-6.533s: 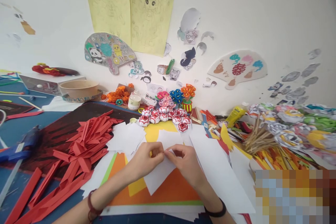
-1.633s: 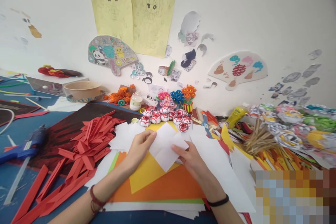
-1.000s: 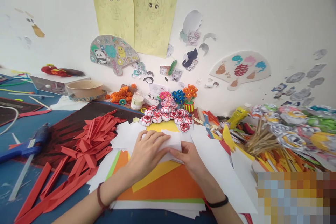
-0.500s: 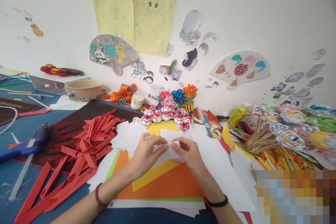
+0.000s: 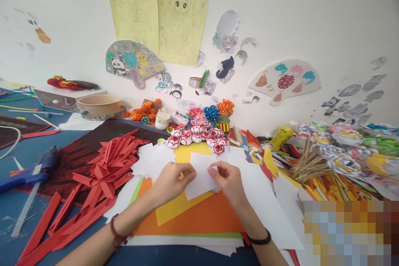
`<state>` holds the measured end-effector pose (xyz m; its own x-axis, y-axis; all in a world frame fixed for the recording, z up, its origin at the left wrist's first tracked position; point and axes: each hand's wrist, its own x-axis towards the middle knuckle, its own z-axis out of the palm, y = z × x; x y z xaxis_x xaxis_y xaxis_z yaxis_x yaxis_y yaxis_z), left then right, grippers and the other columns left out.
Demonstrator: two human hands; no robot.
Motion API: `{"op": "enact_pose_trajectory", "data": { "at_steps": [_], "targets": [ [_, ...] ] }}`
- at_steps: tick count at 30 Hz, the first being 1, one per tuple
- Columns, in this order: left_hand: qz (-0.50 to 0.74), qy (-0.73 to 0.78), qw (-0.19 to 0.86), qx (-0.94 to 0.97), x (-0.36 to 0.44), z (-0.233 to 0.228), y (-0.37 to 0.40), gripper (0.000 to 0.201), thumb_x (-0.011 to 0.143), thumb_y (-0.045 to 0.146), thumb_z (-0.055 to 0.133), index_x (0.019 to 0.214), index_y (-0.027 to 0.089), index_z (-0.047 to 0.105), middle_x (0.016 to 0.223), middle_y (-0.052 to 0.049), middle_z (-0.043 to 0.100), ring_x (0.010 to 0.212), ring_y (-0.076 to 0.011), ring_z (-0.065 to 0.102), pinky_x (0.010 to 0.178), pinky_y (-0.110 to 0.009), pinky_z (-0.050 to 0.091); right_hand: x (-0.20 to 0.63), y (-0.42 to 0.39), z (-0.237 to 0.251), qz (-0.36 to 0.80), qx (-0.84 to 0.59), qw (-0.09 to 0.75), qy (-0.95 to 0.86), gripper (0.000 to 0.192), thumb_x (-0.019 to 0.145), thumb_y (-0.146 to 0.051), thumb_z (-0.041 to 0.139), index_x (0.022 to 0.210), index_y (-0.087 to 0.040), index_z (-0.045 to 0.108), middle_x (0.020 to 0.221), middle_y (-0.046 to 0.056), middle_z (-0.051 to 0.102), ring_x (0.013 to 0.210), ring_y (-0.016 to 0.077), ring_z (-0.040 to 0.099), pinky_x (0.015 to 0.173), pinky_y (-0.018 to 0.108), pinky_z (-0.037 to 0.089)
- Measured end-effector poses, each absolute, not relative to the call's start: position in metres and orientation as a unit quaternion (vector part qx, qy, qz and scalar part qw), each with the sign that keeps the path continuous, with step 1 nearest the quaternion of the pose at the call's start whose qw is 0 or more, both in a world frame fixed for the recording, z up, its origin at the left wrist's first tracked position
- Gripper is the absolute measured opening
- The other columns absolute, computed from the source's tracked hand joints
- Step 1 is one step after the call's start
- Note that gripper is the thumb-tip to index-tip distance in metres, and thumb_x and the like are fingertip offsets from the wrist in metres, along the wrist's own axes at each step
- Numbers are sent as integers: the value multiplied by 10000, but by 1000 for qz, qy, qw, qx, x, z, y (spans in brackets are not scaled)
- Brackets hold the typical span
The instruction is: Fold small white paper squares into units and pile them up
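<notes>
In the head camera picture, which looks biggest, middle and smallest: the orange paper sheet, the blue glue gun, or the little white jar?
1. Orange paper sheet, biggest by far, though partly covered.
2. Blue glue gun, middling; it lies nearer the camera than the jar, which helps it look larger.
3. Little white jar, smallest, far back by the wall.

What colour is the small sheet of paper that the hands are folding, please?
White; the small sheet of paper shows best in the head view, held between both hands above orange and yellow sheets.

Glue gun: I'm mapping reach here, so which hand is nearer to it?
Left. The left hand is on the white paper, well right of the glue gun; the right hand is farther right still.
</notes>
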<state>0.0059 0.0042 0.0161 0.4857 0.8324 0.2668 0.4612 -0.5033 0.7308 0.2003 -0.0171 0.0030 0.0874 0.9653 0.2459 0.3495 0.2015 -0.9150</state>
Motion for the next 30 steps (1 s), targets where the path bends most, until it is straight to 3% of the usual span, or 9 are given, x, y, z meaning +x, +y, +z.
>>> {"op": "enact_pose_trajectory", "data": {
  "at_steps": [5,14,19,23,27,30],
  "targets": [
    [291,381,364,798,10,21,-2,249,849,298,441,764,166,635,686,-8,625,617,-123,514,563,-215,351,192,-21,5,340,-515,445,-649,236,797,-382,590,742,-161,650,639,13,590,594,151,507,530,249,369],
    [300,382,440,755,17,9,0,190,776,218,438,671,139,574,588,25,493,549,-91,392,494,-201,275,185,-26,9,337,-508,463,-644,178,768,-312,610,690,-161,663,655,25,632,643,172,550,593,261,417],
    [290,377,473,742,10,6,10,167,706,186,442,587,140,550,537,33,478,519,-88,411,489,-197,284,197,-19,5,319,-540,512,-587,211,753,-362,628,677,-165,631,587,1,563,572,153,503,540,255,392],
    [299,409,456,732,0,7,21,169,687,184,456,547,149,545,481,31,518,482,-98,459,496,-200,326,220,-8,3,287,-556,601,-498,249,716,-401,660,660,-166,598,632,14,597,595,168,519,525,254,381],
    [381,430,389,720,-3,13,23,233,800,307,461,760,161,639,718,-22,666,630,-134,552,582,-221,391,220,-6,2,326,-540,606,-485,259,699,-415,681,655,-173,600,653,17,623,613,177,539,548,265,390],
    [388,432,375,723,3,12,19,308,818,417,491,906,178,664,868,-45,675,709,-154,559,616,-241,405,206,-10,2,365,-520,588,-501,268,711,-416,684,648,-171,594,651,17,619,615,172,535,552,263,393]
  ]
}}
